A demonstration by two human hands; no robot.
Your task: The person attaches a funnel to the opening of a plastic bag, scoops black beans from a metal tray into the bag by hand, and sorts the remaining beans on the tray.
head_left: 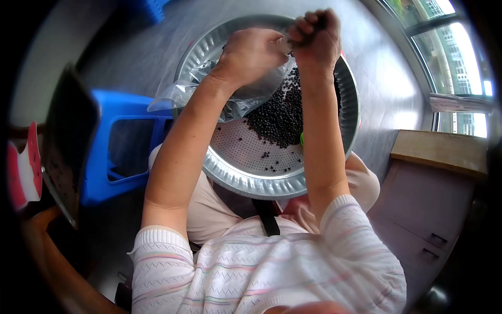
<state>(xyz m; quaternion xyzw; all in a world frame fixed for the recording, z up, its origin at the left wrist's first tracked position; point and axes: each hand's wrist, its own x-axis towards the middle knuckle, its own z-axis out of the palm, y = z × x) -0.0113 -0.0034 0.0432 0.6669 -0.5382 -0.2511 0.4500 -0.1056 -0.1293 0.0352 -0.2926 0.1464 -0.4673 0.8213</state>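
My left hand (252, 56) is closed on a clear plastic bag (246, 99), which hangs below it over the tray's left side. Close beside it, at the far rim, my right hand (318, 41) is raised with curled fingers. Something dark shows in those fingers, but blur hides what it is. Beneath both forearms lies a round metal tray (251, 180) with a perforated bottom. Small dark round berries or beans (280, 118) are heaped in its middle and right, with a few scattered toward the near side.
A green edge (302, 138) peeks out beside my right forearm in the tray. To the left stands a blue plastic stool (94, 152), with a red and white object (31, 167) beyond it. A cabinet (423, 193) is at the right, below windows (449, 57).
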